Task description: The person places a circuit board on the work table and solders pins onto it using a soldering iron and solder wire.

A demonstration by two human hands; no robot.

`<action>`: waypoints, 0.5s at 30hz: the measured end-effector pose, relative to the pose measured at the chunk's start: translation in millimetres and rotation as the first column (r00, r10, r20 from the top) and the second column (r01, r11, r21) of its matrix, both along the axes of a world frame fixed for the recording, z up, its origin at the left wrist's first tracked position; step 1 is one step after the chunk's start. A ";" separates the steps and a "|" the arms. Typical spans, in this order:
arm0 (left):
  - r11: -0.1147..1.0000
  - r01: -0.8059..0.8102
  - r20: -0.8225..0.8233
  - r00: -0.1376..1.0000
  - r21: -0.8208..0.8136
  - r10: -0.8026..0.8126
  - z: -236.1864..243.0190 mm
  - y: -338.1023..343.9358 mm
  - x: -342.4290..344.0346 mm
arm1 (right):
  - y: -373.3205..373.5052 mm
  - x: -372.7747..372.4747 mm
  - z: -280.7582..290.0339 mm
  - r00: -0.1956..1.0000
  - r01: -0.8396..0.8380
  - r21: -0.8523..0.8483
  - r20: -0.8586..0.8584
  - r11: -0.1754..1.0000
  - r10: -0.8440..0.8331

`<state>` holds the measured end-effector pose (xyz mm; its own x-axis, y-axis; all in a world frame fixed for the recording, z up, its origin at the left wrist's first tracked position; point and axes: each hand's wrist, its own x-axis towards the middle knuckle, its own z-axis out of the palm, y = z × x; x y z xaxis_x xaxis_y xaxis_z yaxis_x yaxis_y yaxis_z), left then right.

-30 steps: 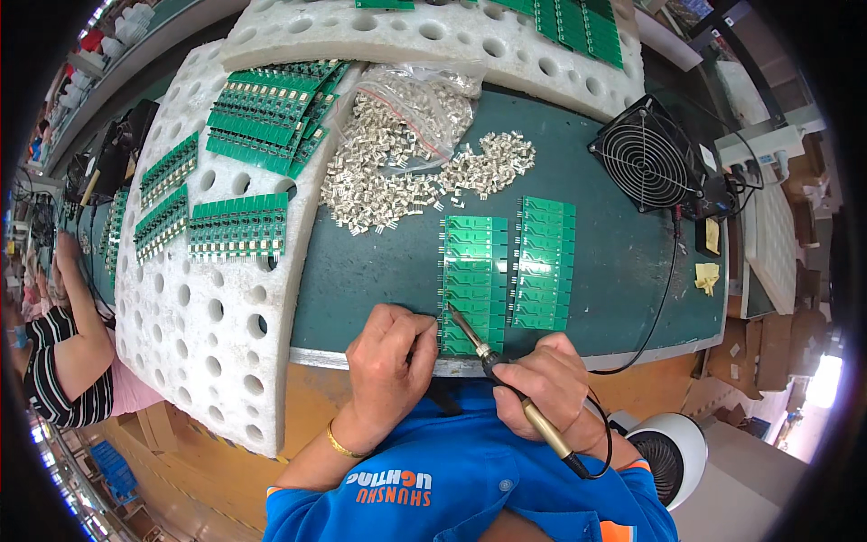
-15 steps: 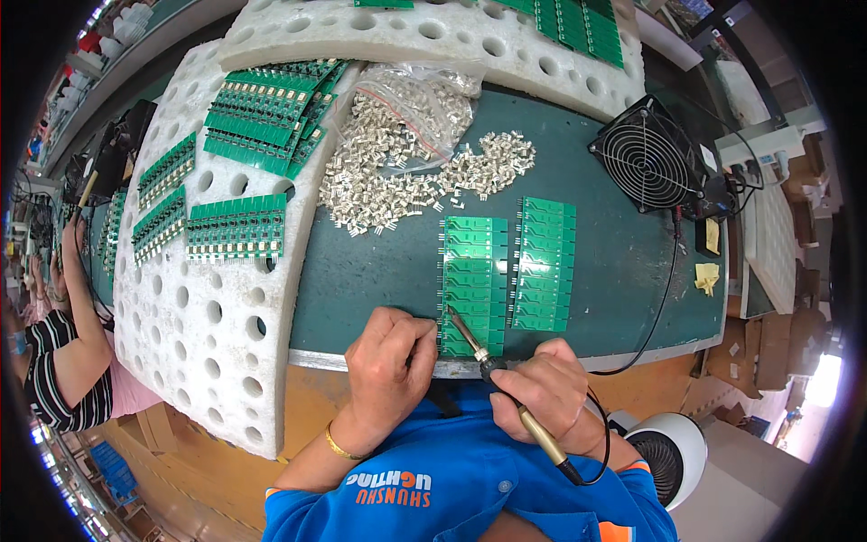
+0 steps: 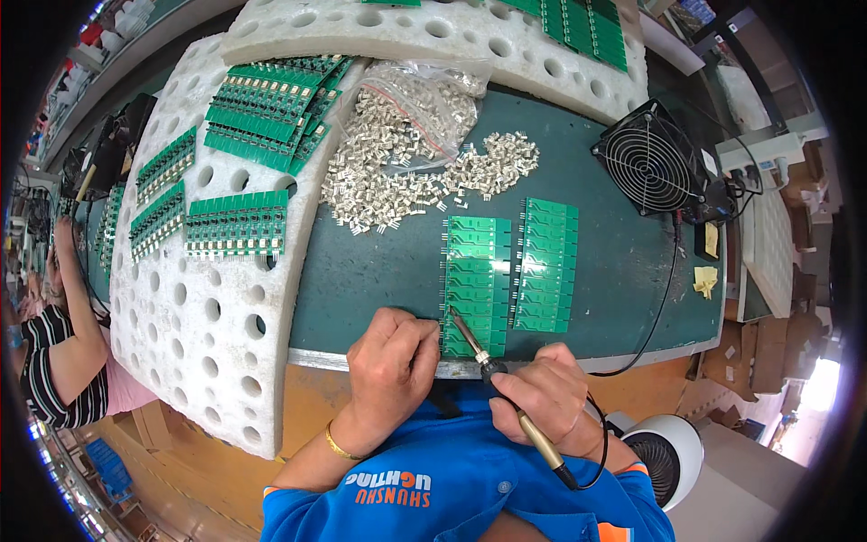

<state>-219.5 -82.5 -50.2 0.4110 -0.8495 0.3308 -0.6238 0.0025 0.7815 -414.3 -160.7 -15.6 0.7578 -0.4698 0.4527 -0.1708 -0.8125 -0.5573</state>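
Note:
My right hand (image 3: 540, 396) grips a soldering iron (image 3: 515, 411) like a pen, its tip resting on the near left corner of a green circuit board panel (image 3: 476, 285) on the dark green mat (image 3: 361, 271). My left hand (image 3: 390, 361) is curled at the mat's front edge, fingertips beside that panel's left side; whether it holds thin solder wire I cannot tell. A second green panel (image 3: 545, 264) lies just right of the first.
A heap of small metal parts (image 3: 406, 176) and a clear bag lie behind the panels. White foam trays (image 3: 199, 298) with more green boards (image 3: 237, 223) curve along the left and back. A black fan (image 3: 648, 161) stands right. A person (image 3: 54, 352) sits far left.
Both hands have stayed at the panel's near left corner; the iron's tip has shifted only slightly along the board.

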 end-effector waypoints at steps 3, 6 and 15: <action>1.000 0.006 0.000 1.000 -0.008 -0.006 -0.4 0.1 0.5 | 0.9 -1.7 1.2 1.000 -0.013 -0.014 -0.021 1.000 0.012; 1.000 0.011 0.008 1.000 -0.010 -0.011 -1.6 1.1 1.2 | 2.3 -1.5 -0.3 0.999 -0.027 -0.033 -0.036 0.999 0.025; 1.000 0.019 0.006 1.000 -0.015 -0.019 -2.2 1.2 1.2 | 4.0 -0.9 1.6 0.998 -0.030 -0.051 -0.056 0.998 0.027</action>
<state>-218.3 -81.3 -52.4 0.3924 -0.8521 0.3464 -0.6284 0.0266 0.7774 -415.2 -156.7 -14.0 0.7950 -0.4250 0.4329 -0.1767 -0.8449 -0.5049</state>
